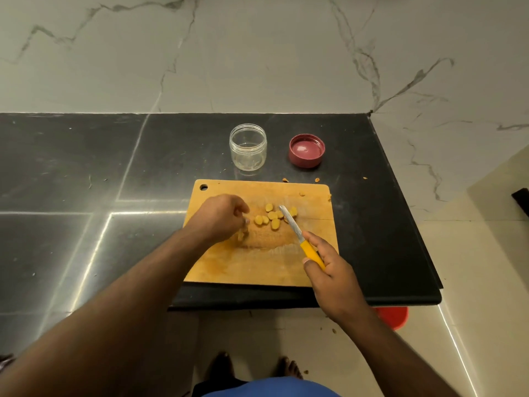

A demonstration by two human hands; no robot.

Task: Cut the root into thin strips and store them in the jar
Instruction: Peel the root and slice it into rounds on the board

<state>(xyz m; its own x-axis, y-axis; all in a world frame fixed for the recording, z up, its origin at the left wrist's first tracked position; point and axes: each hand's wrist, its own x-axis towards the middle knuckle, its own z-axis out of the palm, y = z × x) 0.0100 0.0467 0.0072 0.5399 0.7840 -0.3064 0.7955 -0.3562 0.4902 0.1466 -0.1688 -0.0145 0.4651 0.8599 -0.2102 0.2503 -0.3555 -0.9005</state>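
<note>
No brand, label or writing is showing anywhere. A black counter [71, 167] is carrying a wooden board [257, 265], backed by a white veined marble wall [257, 53]; a pale floor [472, 253] is lying to the right and below. On the board, yellow root slices [272, 217] are lying near its middle. The left hand [220, 217] is curling its fingers onto a root piece [241, 234] at 9 o'clock of the slices. The right hand [329, 267] is gripping the yellow handle of a knife [300, 239], blade pointing toward 11 o'clock among the slices. At 12 o'clock beyond the board, an open clear jar [248, 147] is standing, and a red lid [307, 151] is lying inside-up at its 3 o'clock.
</note>
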